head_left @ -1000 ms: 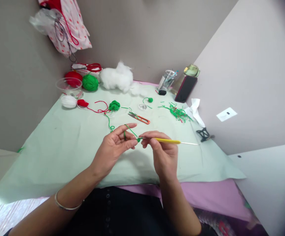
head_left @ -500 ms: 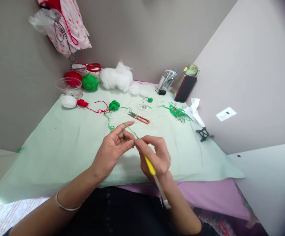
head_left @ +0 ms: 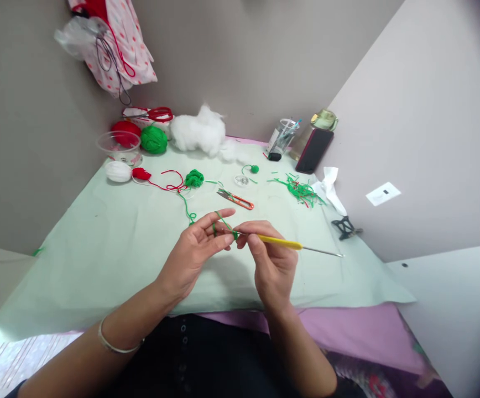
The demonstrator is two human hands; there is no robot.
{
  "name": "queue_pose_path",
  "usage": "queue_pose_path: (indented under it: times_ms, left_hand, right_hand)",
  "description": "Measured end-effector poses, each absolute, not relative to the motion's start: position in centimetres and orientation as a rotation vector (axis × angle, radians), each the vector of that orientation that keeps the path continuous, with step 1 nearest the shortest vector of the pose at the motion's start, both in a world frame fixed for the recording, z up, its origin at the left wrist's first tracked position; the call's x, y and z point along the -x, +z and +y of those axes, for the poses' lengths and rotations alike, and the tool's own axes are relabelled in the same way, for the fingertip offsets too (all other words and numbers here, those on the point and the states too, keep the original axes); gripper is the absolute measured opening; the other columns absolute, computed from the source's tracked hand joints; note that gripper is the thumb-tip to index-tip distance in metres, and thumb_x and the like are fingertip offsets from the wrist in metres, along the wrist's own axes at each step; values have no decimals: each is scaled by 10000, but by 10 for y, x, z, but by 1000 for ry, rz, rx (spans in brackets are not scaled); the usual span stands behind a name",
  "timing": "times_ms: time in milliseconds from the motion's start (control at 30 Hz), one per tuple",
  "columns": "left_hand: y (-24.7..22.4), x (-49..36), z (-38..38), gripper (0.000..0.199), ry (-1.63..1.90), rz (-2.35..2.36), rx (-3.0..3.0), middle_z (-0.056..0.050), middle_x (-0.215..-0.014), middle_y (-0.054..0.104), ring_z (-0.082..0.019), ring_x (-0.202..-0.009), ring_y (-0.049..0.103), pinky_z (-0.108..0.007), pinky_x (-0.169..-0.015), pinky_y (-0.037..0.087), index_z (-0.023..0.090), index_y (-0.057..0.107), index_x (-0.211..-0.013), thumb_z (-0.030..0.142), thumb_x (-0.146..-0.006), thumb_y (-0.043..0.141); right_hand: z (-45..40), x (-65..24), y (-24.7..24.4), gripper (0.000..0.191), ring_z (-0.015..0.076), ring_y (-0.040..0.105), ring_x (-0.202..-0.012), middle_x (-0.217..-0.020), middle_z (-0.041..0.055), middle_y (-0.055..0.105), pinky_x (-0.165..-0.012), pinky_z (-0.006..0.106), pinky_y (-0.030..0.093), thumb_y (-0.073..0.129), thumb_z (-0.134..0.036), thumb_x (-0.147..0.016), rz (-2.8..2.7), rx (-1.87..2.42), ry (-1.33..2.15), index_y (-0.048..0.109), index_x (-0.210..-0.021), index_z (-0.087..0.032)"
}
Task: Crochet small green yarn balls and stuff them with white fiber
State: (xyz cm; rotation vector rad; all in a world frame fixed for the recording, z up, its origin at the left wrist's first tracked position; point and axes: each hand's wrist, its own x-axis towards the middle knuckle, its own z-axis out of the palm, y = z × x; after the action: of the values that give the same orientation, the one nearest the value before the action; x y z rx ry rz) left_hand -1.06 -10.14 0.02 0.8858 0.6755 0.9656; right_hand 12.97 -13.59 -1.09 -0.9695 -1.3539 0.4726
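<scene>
A crochet hook with a yellow grip [head_left: 281, 241] lies nearly level in my right hand [head_left: 271, 260], pinched between thumb and fingers, its far metal end pointing right. My left hand [head_left: 196, 249] pinches a small green yarn piece [head_left: 235, 235] at the hook's working tip. Green yarn runs over the raised index finger and round another finger of that hand. From there a green strand [head_left: 187, 205] trails back to a loose green yarn bundle [head_left: 194, 178]. Orange-handled thread snips [head_left: 240, 200] lie just beyond my fingers.
White stuffing [head_left: 198, 131], a green yarn ball [head_left: 154, 139], a plastic tub [head_left: 119, 149] and a white yarn ball [head_left: 118, 171] stand at the back left. Green scraps [head_left: 301, 190], a phone [head_left: 314, 151], a clear cup [head_left: 281, 138] and a black stand [head_left: 345, 227] are on the right.
The hook has swung from pointing down towards me to nearly level, pointing right. My right hand has turned with it, and my left fingers have shifted slightly right.
</scene>
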Motion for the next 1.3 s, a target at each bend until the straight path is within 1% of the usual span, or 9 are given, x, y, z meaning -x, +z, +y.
queue_pose_path:
  times_ms: [133,200,300,400,567,833,933,1167,1300]
  left_hand:
    - [-5,7,-101,381,943,631,-744,6,-863,645,-88,-796,555,-200,-824,478,227,747,-1204,230,-827,797]
    - [-7,8,-99,325,895,593,-632,-15,-907,647,-83,-785,552,-196,-797,494,186,774,-1147,221,-824,782]
    - [-5,10,-95,274,877,584,-584,-25,-934,637,-68,-752,548,-177,-733,495,151,797,-1091,177,-820,765]
    - [-2,11,-96,297,911,612,-689,-2,-873,629,-63,-720,555,-180,-728,486,185,787,-1130,189,-833,772]
    - [1,9,-100,385,912,619,-818,26,-798,629,-90,-743,597,-226,-783,489,245,746,-1216,225,-834,798]
    - [1,18,-94,340,802,581,-757,-1,-900,655,-92,-756,597,-247,-811,482,223,767,-1180,232,-841,779]
    - [3,18,-95,340,844,608,-803,19,-822,623,-97,-747,595,-247,-802,477,233,769,-1174,229,-835,783]
    - [-1,10,-99,423,913,627,-707,16,-815,659,-104,-780,614,-240,-827,502,230,732,-1229,210,-814,809]
    - [-5,10,-97,319,835,592,-531,-20,-858,667,-97,-768,607,-227,-798,530,162,771,-1142,183,-824,787]
  right_hand:
    - [-139,-131,-20,297,184,694,-939,-1072,70,694,-771,336,612,608,-64,-937,-1601,1010,26,728,-1134,-251]
    - [-138,-134,-22,293,185,691,-949,-1083,73,692,-779,334,605,612,-68,-936,-1614,1003,-20,732,-1134,-247]
    - [-135,-138,-18,208,153,665,-777,-931,40,684,-686,318,570,567,-131,-982,-1361,978,341,737,-1043,-236]
    - [-133,-139,-13,167,130,615,-662,-885,26,672,-626,312,530,575,-212,-994,-1191,895,639,740,-974,-235]
    - [-134,-137,-12,134,161,637,-749,-918,46,730,-703,336,546,633,-240,-962,-1254,984,603,765,-979,-234]
    - [-130,-146,-12,189,129,620,-626,-845,36,713,-595,290,539,581,-334,-993,-1078,857,906,677,-908,-196]
    - [-134,-147,-9,200,141,653,-661,-885,44,721,-620,309,563,502,-289,-1033,-1205,912,780,667,-959,-203]
    - [-140,-140,-22,304,201,691,-921,-1046,82,704,-754,347,593,601,-75,-932,-1749,1044,-164,716,-1141,-264]
    - [-138,-137,-19,241,185,671,-847,-985,64,690,-723,359,582,552,-114,-974,-1493,1032,147,723,-1069,-256]
